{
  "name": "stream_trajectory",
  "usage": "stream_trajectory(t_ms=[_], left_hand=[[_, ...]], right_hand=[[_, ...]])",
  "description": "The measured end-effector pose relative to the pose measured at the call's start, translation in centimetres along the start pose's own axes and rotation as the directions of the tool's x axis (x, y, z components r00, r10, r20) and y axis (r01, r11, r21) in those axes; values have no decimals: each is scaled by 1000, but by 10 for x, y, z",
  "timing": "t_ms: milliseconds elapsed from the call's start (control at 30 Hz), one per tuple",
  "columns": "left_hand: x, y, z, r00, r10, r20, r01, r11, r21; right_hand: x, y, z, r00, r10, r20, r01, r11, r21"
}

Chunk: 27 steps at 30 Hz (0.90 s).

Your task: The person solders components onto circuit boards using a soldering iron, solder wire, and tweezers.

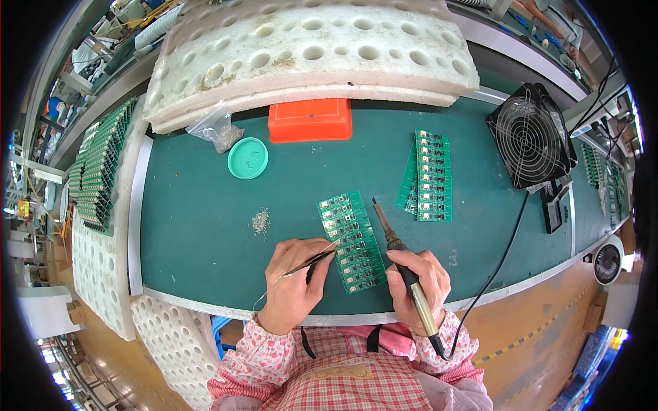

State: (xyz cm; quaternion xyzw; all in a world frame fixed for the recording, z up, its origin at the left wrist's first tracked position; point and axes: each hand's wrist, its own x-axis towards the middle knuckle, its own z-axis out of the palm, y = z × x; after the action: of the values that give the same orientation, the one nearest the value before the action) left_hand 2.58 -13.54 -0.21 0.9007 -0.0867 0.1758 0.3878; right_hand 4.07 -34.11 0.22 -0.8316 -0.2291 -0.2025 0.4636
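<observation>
My left hand (293, 282) is closed on a pair of dark tweezers (310, 263), whose tips reach the left edge of a green circuit board panel (351, 243). A thin strand, perhaps solder wire (262, 296), trails from that hand; I cannot tell how it is held. In my right hand (423, 282) is a soldering iron (410, 274), gripped like a pen. Its dark tip points up and away, just right of the panel's upper end and apart from it. The panel lies tilted on the green mat and carries rows of small parts.
Small loose components (260, 221) lie in a pile left of the panel. Beyond are a turquoise lid (247, 158), a plastic bag (216, 129) and a red tray (310, 120). More panels (433, 177) lie right, near a black fan (528, 137). White foam blocks (308, 75) stand behind.
</observation>
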Motion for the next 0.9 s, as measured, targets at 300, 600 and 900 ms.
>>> stream_trajectory(t_ms=[300,600,900], left_hand=[[-1,-3,1,1000,-2,-4,2,1000,-3],[-1,-3,1,1000,-10,-6,10,1000,-24],[0,-2,0,1000,-8,1,8,1000,-23]], right_hand=[[-4,2,-4,999,-19,-26,21,998,59],[-22,4,2,981,69,-181,19,895,445],[-20,6,4,984,-18,-176,100,876,472]])
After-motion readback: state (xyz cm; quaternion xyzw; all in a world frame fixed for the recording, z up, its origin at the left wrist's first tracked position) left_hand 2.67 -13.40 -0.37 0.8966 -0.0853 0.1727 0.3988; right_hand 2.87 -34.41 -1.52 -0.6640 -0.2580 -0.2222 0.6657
